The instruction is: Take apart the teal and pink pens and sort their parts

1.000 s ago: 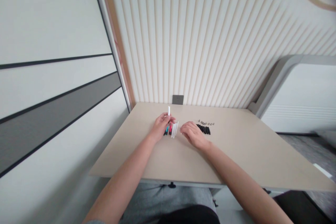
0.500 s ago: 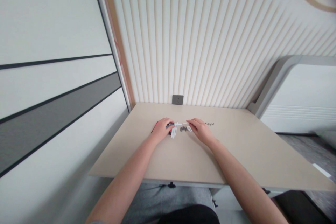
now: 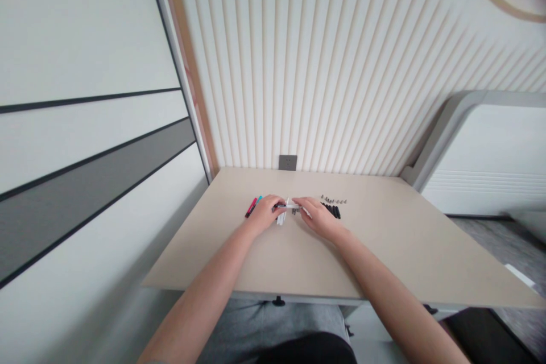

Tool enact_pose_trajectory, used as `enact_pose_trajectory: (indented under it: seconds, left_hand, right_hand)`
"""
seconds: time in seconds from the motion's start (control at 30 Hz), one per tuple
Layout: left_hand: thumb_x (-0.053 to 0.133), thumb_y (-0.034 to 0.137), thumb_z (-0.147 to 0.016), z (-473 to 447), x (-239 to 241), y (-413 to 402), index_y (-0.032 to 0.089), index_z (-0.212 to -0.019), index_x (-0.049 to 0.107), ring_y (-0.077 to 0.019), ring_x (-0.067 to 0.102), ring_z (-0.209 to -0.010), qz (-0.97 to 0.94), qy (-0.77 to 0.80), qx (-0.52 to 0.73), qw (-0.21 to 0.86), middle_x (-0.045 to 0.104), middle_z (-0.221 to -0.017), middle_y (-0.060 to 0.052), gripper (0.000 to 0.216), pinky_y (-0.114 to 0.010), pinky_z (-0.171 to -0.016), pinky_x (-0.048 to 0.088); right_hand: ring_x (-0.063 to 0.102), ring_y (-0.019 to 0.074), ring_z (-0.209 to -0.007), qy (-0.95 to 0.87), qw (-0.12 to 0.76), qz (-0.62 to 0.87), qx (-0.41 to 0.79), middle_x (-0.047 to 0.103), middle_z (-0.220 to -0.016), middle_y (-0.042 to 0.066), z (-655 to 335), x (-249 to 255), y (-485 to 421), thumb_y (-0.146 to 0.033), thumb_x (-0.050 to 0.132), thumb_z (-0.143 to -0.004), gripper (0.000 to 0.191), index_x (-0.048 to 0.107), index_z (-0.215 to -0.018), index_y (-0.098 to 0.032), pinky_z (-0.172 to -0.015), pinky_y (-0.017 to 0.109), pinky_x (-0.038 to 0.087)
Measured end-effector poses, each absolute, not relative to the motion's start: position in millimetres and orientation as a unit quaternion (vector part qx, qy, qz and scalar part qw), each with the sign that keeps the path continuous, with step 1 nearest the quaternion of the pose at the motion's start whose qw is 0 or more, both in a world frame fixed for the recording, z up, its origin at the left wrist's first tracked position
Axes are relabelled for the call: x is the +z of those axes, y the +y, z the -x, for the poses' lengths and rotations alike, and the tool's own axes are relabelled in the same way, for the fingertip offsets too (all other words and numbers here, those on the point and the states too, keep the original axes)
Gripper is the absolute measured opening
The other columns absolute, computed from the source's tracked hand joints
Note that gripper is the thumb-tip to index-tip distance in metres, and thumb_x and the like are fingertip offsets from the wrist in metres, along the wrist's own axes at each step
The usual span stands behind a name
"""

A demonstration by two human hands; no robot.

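Note:
My left hand point(image 3: 263, 214) is closed round the dark end of a slim black-and-white pen point(image 3: 291, 205), held level just above the table. The fingers of my right hand point(image 3: 316, 216) are pinched at the pen's white end, close to my left fingertips. Whether the right fingers hold a separate small piece is too small to tell. Beneath the pen lie white slender sticks point(image 3: 281, 219) and small grey pieces point(image 3: 294, 211), partly covered by my hands. Several black tubes point(image 3: 332, 210) sit side by side just beyond my right hand.
Left of my left hand lie a pink-and-black pen point(image 3: 251, 207) and a teal one point(image 3: 259, 199). A row of small grey pieces point(image 3: 335, 201) is behind the black tubes. The beige table point(image 3: 290, 261) meets a ribbed wall with a dark socket point(image 3: 288, 162).
My right hand has moved left, toward my left hand, and the gap between them has narrowed. The black tubes beside it, and the pink and teal pens at left, now show more.

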State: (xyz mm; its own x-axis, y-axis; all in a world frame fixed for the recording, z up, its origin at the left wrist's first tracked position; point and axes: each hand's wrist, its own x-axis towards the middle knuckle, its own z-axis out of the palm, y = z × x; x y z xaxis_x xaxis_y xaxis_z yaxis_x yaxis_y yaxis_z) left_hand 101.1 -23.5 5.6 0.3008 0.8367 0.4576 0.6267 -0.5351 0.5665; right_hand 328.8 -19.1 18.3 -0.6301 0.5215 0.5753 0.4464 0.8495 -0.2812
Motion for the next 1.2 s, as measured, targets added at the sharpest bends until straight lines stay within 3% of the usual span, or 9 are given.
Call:
enact_pose_trajectory:
  seconds: [0.17,0.3,0.43,0.93,1.2]
  left_hand:
    - [0.062,0.028,-0.086,-98.9,10.3,-24.3,0.020,-0.090,0.066,-0.0178,0.062,-0.087,-0.774,0.487,0.382,0.137,0.068,-0.091,-0.003,0.010,-0.030,-0.084,0.047]
    - [0.061,0.028,-0.086,-97.6,13.7,-25.1,0.019,-0.089,0.066,-0.0177,0.063,-0.086,-0.769,0.493,0.384,0.136,0.068,-0.090,-0.003,0.011,-0.030,-0.083,0.047]
    - [0.062,0.029,-0.085,-97.2,14.2,-25.6,0.019,-0.089,0.068,-0.0181,0.063,-0.087,-0.775,0.489,0.376,0.135,0.069,-0.091,-0.004,0.012,-0.030,-0.082,0.047]
    - [0.066,0.035,-0.083,-95.5,17.0,-32.0,0.020,-0.089,0.072,-0.0162,0.063,-0.082,-0.777,0.470,0.374,0.189,0.070,-0.088,-0.003,0.017,-0.026,-0.077,0.047]
    - [0.064,0.034,-0.084,-96.5,20.5,-30.6,0.019,-0.088,0.070,-0.0180,0.062,-0.084,-0.776,0.475,0.381,0.165,0.069,-0.087,-0.004,0.016,-0.028,-0.079,0.046]
  right_hand:
    - [0.054,0.0241,-0.114,-0.877,0.358,0.321,0.007,0.061,-0.122,0.011,-335.9,22.5,-17.0,-0.022,0.047,-0.094,0.038,0.050,-0.131,-0.023,-0.097,0.043,0.041]
    - [0.061,0.0217,-0.097,-0.869,0.343,0.355,0.035,0.069,-0.103,0.007,-349.1,14.5,-3.8,-0.029,0.048,-0.096,0.023,0.063,-0.111,-0.023,-0.087,0.039,0.043]
    - [0.061,0.0202,-0.085,-0.875,0.338,0.344,0.051,0.071,-0.089,0.006,-351.7,8.2,3.1,-0.030,0.048,-0.097,0.022,0.068,-0.098,-0.022,-0.080,0.036,0.044]
    - [0.056,0.0216,-0.084,-0.884,0.351,0.309,-0.004,0.067,-0.086,0.008,-346.0,31.3,-15.4,-0.025,0.045,-0.098,0.022,0.067,-0.094,-0.021,-0.078,0.035,0.045]
    - [0.057,0.0206,-0.080,-0.875,0.362,0.322,0.028,0.067,-0.084,0.007,-342.6,19.2,-11.4,-0.030,0.042,-0.099,0.026,0.066,-0.095,-0.020,-0.075,0.034,0.045]
